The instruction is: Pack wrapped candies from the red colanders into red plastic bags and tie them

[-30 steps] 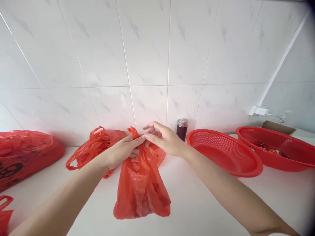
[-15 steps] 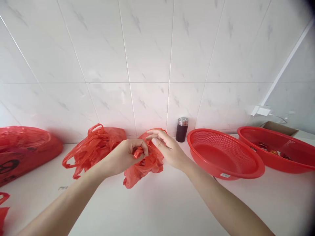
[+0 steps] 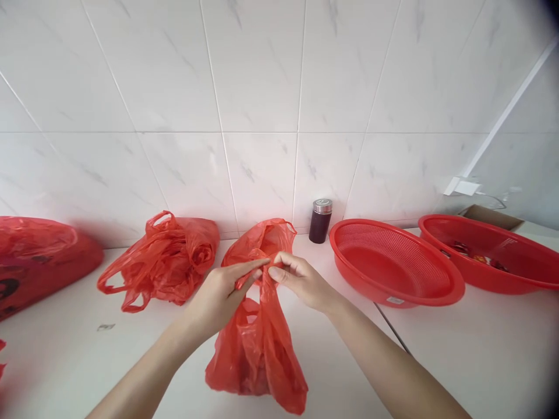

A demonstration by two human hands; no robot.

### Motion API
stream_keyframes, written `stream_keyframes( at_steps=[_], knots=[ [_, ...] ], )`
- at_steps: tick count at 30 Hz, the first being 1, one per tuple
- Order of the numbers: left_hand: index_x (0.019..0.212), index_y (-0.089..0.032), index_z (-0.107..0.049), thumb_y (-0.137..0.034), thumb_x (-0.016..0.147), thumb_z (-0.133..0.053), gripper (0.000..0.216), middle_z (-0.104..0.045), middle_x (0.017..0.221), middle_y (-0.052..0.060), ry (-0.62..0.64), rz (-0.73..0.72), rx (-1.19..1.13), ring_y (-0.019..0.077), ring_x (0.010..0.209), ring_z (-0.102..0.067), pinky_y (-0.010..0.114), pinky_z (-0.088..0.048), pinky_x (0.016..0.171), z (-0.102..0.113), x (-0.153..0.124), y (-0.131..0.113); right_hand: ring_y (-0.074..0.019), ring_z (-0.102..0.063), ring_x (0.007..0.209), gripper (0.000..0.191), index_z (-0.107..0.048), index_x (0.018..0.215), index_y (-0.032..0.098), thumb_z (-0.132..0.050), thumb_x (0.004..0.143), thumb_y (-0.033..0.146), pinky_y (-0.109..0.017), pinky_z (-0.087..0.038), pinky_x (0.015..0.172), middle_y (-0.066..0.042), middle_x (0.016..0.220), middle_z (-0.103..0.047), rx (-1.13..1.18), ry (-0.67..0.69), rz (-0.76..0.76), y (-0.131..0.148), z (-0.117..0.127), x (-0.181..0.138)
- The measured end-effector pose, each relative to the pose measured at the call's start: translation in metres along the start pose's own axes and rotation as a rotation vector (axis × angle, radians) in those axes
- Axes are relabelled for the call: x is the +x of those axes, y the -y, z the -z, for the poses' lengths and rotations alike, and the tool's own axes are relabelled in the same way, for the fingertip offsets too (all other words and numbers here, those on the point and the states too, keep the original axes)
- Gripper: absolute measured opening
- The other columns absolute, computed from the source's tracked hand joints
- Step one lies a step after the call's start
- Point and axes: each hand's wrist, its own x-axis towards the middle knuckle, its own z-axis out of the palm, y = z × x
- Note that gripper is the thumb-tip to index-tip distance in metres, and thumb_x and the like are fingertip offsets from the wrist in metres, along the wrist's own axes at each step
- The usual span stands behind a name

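Observation:
A thin red plastic bag [image 3: 248, 355] hangs from my two hands, low over the white table, its lower part spread and its top gathered. My left hand [image 3: 229, 291] pinches the gathered top from the left side. From the right, my right hand [image 3: 303, 279] grips the same twisted part between thumb and fingers, close to the left fingertips. What lies inside the bag is hidden by the plastic. Just behind my hands, another red plastic bag [image 3: 257, 238] lies by the wall, partly covered by them.
Left stands a heap of crumpled red bags [image 3: 166, 262], with a large red bag [image 3: 43, 262] farther left. A dark jar [image 3: 321, 221] with a metal lid stands at the wall. Rightward are a red basket [image 3: 397, 299] and another red basket [image 3: 489, 279] holding small wrapped items.
The bag in my hands has come toward me and now hangs lengthened below them. My right hand has closed on its top. The view has shifted slightly.

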Motion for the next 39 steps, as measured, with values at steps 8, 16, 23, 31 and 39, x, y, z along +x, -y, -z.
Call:
stream_keyframes(
  at_steps=[8, 16, 23, 31, 39],
  knots=[
    [0.084, -0.024, -0.071, -0.057, 0.089, -0.048, 0.04, -0.074, 0.088, 0.004, -0.306, 0.335, -0.296, 0.027, 0.092, -0.066, 0.038, -0.047, 0.092, -0.044, -0.059, 0.056, -0.0216, -0.07, 0.086, 0.037, -0.045, 0.076, 0.022, -0.056, 0.088, 0.055, -0.038, -0.052, 0.081, -0.006, 0.082, -0.072, 0.002, -0.496, -0.198, -0.063, 0.039, -0.029],
    [0.105, -0.02, -0.062, -0.059, 0.094, -0.035, 0.049, -0.069, 0.111, 0.011, -0.616, 0.352, -0.471, 0.0268, 0.11, -0.064, 0.044, -0.047, 0.098, -0.096, -0.045, 0.076, -0.0225, -0.061, 0.098, 0.036, -0.041, 0.093, 0.026, -0.067, 0.08, 0.047, -0.037, -0.047, 0.084, -0.004, 0.104, -0.065, -0.381, -0.447, -0.084, -0.095, 0.011, -0.024],
    [0.117, -0.024, -0.056, -0.05, 0.097, -0.032, 0.04, -0.049, 0.14, 0.01, -0.636, 0.257, -0.236, 0.023, 0.131, -0.045, 0.039, -0.036, 0.108, -0.115, -0.008, 0.095, -0.0173, -0.054, 0.076, 0.027, -0.036, 0.087, 0.025, -0.06, 0.083, 0.036, -0.032, -0.045, 0.072, 0.002, 0.083, -0.051, -0.309, -0.479, -0.085, -0.123, -0.013, -0.015],
    [0.103, -0.029, -0.061, -0.052, 0.097, -0.031, 0.038, -0.061, 0.063, -0.004, -0.344, 0.371, -0.134, 0.0175, 0.058, -0.057, 0.027, -0.043, 0.06, -0.113, -0.026, 0.1, -0.0117, -0.045, 0.066, 0.037, -0.035, 0.081, 0.024, -0.066, 0.081, 0.044, -0.026, -0.04, 0.067, 0.006, 0.075, -0.045, 0.078, -0.478, -0.173, -0.122, 0.016, -0.047],
    [0.095, -0.029, -0.062, -0.05, 0.096, -0.031, 0.038, -0.065, 0.071, -0.001, -0.188, 0.435, -0.024, 0.0206, 0.065, -0.061, 0.031, -0.046, 0.063, -0.115, -0.031, 0.114, -0.0163, -0.056, 0.076, 0.039, -0.041, 0.084, 0.024, -0.071, 0.077, 0.048, -0.03, -0.042, 0.07, 0.003, 0.081, -0.057, -0.078, -0.353, -0.368, -0.131, 0.049, -0.08]
  ],
)
